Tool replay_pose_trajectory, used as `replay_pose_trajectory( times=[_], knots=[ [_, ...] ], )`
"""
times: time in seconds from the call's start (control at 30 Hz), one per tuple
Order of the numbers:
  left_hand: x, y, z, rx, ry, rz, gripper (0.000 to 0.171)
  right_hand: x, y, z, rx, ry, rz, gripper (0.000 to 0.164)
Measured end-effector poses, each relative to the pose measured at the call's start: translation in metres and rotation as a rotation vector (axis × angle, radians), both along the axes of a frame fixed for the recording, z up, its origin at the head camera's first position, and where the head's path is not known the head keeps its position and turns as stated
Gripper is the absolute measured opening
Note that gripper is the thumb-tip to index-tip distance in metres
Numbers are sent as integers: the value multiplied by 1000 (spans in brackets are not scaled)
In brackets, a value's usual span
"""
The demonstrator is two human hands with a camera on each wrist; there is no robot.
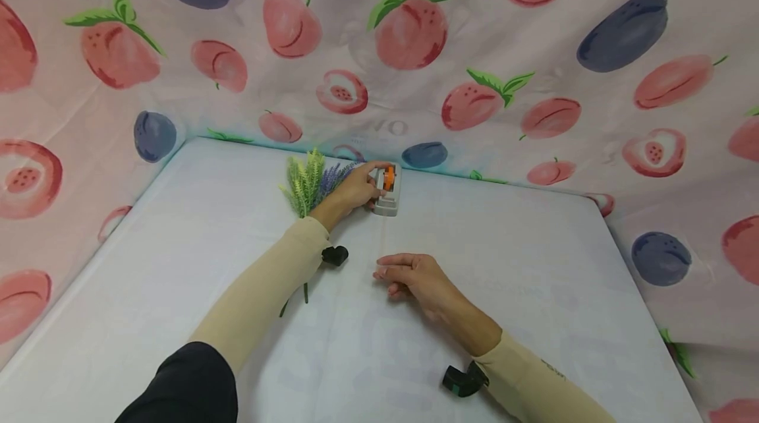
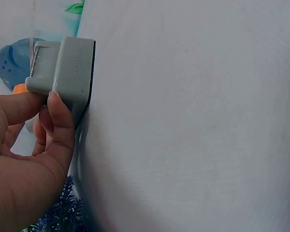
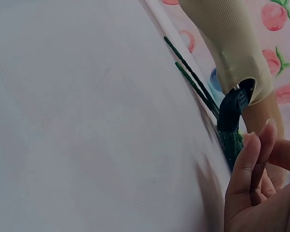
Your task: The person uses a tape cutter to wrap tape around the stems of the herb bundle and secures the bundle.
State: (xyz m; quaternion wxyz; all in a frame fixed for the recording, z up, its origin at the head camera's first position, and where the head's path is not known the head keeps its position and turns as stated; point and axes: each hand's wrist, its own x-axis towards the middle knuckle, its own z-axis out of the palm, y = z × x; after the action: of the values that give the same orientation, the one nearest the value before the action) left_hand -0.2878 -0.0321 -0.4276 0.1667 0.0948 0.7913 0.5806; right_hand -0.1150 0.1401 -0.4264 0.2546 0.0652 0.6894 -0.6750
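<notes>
My left hand (image 1: 358,187) grips a grey tape dispenser (image 1: 387,205) with an orange core (image 1: 389,178) near the back edge of the table. In the left wrist view, thumb and fingers pinch the dispenser (image 2: 73,72) just behind its toothed cutting edge (image 2: 35,60). A faint strip of clear tape (image 1: 384,233) runs from the dispenser toward my right hand (image 1: 418,278), whose thumb and forefinger pinch its end. The right wrist view shows these fingertips (image 3: 251,142) close together, the tape itself barely visible there.
Artificial flowers, yellow-green sprigs (image 1: 305,182) and purple lavender (image 1: 335,176), lie on the white-covered table (image 1: 504,265) under my left forearm. Their green stems (image 1: 306,292) point toward me. A fruit-patterned curtain (image 1: 356,28) hangs behind and at both sides.
</notes>
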Motion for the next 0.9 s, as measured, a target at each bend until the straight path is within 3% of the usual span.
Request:
replay_pose_trajectory(
  times=[0.13, 0.33, 0.57, 0.9],
  knots=[
    [2, -1, 3, 7, -16, 4, 62, -2, 3, -1, 17, -27, 29, 29],
    [10, -5, 22, 58, -62, 12, 60, -4, 5, -2, 60, -41, 66, 27],
    [19, -18, 41, 1, -63, -69, 45, -6, 5, -2, 59, -40, 96, 30],
    [41, -59, 62, -85, -3, -193, 43, -7, 10, -2, 62, -34, 115, 30]
  ],
)
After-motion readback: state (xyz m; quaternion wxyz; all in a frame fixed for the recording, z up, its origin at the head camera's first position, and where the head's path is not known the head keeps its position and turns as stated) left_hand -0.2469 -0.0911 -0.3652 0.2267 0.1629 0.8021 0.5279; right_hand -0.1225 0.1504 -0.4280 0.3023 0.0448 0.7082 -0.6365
